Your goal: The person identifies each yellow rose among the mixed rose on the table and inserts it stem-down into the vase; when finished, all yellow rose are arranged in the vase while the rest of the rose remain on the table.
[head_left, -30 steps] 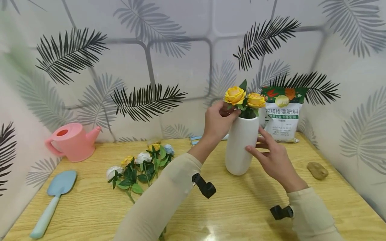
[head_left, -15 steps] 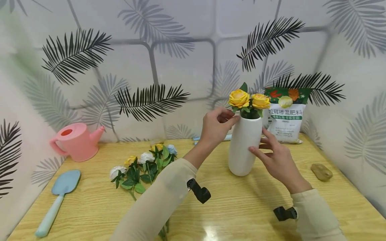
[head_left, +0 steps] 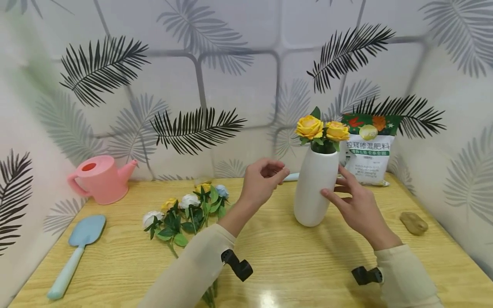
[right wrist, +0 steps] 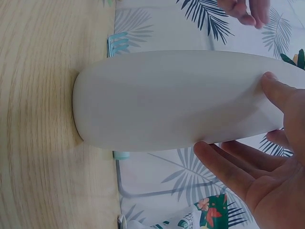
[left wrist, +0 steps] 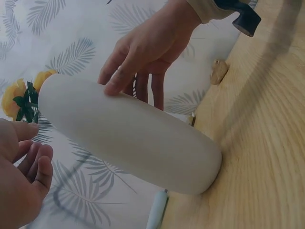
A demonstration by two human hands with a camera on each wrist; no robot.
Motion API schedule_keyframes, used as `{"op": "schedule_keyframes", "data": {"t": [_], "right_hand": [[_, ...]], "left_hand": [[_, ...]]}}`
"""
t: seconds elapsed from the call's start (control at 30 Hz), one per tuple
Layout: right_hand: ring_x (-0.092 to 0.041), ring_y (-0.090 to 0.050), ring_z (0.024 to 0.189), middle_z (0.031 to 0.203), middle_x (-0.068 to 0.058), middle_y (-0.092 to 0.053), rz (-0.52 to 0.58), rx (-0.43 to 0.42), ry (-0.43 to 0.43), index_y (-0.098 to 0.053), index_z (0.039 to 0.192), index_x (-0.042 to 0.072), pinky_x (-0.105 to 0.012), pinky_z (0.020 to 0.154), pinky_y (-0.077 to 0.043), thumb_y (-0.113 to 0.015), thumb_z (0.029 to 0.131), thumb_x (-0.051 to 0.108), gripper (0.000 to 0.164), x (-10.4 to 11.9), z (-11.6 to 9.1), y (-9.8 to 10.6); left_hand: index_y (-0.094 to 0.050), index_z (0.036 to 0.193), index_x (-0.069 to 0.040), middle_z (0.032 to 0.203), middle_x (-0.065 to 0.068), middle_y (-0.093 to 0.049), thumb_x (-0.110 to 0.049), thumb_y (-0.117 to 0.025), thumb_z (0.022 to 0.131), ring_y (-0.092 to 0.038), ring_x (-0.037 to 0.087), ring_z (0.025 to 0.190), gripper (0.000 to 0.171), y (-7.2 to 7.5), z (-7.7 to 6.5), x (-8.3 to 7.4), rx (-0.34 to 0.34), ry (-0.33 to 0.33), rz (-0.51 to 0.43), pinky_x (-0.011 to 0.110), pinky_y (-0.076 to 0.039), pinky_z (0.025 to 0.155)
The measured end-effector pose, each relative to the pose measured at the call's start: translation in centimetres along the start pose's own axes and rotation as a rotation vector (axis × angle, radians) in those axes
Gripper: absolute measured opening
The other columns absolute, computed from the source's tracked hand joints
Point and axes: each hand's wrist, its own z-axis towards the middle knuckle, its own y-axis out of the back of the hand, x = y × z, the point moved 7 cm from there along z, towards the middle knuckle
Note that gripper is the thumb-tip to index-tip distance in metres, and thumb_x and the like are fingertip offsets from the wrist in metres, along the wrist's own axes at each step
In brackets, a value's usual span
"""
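Observation:
A tall white vase (head_left: 316, 192) stands on the wooden table with yellow roses (head_left: 310, 127) and green leaves rising from its mouth. My right hand (head_left: 358, 205) holds the vase from its right side, thumb on the front and fingers round toward the back. In the right wrist view, the thumb and fingertips (right wrist: 204, 149) meet the vase wall. My left hand (head_left: 259, 182) is held in the air left of the vase, fingers loosely curled, with nothing in them. In the left wrist view, that hand (left wrist: 26, 176) shows apart from the vase, below the roses.
Several loose roses (head_left: 189, 201) in white, yellow and blue lie left of centre. A pink watering can (head_left: 105, 186) and a blue trowel (head_left: 86, 231) are at far left. Behind the vase lie a light-blue rake (right wrist: 116, 44) and a fertilizer bag (head_left: 367, 160); a brown stone (head_left: 414, 223) lies right.
My left hand has come away from the roses at the vase's mouth, moving left and down. The right hand stays on the vase. The head view has shifted slightly.

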Motion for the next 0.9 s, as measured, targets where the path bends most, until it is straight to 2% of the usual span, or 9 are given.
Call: {"op": "schedule_keyframes", "data": {"t": [0.13, 0.27, 0.5, 0.67, 0.9], "right_hand": [[-0.047, -0.064, 0.117, 0.138, -0.032, -0.056, -0.005, 0.001, -0.008, -0.023, 0.16, 0.009, -0.059, 0.089, -0.055, -0.063, 0.1, 0.035, 0.077, -0.2, 0.0, 0.1], [-0.047, -0.063, 0.118, 0.139, -0.032, -0.056, -0.006, 0.004, -0.012, -0.023, 0.16, 0.01, -0.059, 0.089, -0.055, -0.063, 0.1, 0.036, 0.077, -0.2, 0.0, 0.0], [-0.048, -0.063, 0.118, 0.139, -0.033, -0.055, -0.006, 0.012, -0.014, -0.022, 0.16, 0.01, -0.059, 0.09, -0.055, -0.063, 0.1, 0.037, 0.077, -0.2, 0.1, 0.1], [-0.047, -0.064, 0.116, 0.137, -0.033, -0.057, -0.003, -0.007, 0.005, -0.025, 0.16, 0.008, -0.06, 0.088, -0.056, -0.064, 0.1, 0.034, 0.076, -0.2, 0.2, 0.2], [-0.047, -0.065, 0.115, 0.136, -0.032, -0.058, 0.0, -0.011, 0.014, -0.025, 0.16, 0.008, -0.059, 0.088, -0.056, -0.065, 0.099, 0.033, 0.076, -0.1, 0.1, 0.0]], "left_hand": [[-0.07, 0.103, 0.003, 0.092, 0.022, -0.07, -0.006, -0.074, 0.091, -0.062, 0.008, 0.064, 0.015, 0.9, -1.4, 0.6, -0.005, -0.009, -0.011, 0.019, -0.05, 0.059], [-0.07, 0.102, 0.002, 0.091, 0.022, -0.069, -0.004, -0.075, 0.09, -0.06, 0.006, 0.064, 0.014, 2.0, -2.8, 1.2, -0.014, -0.002, -0.009, 0.019, -0.049, 0.058], [-0.07, 0.103, 0.003, 0.089, 0.024, -0.068, -0.001, -0.075, 0.089, -0.063, 0.011, 0.065, 0.015, 4.3, -4.8, 2.3, -0.028, 0.008, 0.006, 0.02, -0.051, 0.059], [-0.07, 0.106, 0.0, 0.091, 0.019, -0.07, -0.005, -0.073, 0.091, -0.064, 0.011, 0.07, 0.016, 6.3, -6.0, 3.7, -0.026, 0.076, 0.062, 0.023, -0.054, 0.062], [-0.07, 0.107, -0.001, 0.096, 0.016, -0.071, -0.002, -0.072, 0.092, -0.068, 0.021, 0.075, 0.015, 9.7, -7.7, 5.0, -0.051, 0.15, 0.175, 0.027, -0.055, 0.063]]}}
